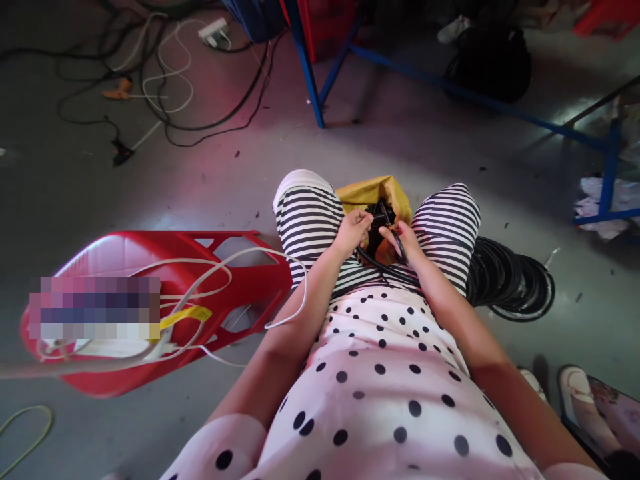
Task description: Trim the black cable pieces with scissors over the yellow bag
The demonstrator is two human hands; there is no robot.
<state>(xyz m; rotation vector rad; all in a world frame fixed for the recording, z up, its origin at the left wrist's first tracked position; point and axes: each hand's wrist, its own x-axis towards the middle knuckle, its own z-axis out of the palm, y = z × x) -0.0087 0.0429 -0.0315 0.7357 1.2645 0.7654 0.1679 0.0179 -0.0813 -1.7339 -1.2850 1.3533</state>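
Over my lap, my left hand [354, 231] is closed in a pinch. Its fingertips meet at a dark piece that I cannot make out, just above the mouth of a yellow bag [399, 195]. My right hand [406, 243] is closed on a black cable [401, 248], thumb and fingers pressed around it. More of this cable curves below both hands and across my lap. Black parts [385, 212] lie crowded in the bag between my knees; their shapes are partly hidden by my fingers.
At left stands a red plastic stool [255, 280] with white cables and a blurred-out object on it. Black coils [515, 277] lie on the floor by my right knee. A blue metal frame [313, 80] stands ahead. Tangled cords [175, 100] and a power strip [214, 31] lie front left.
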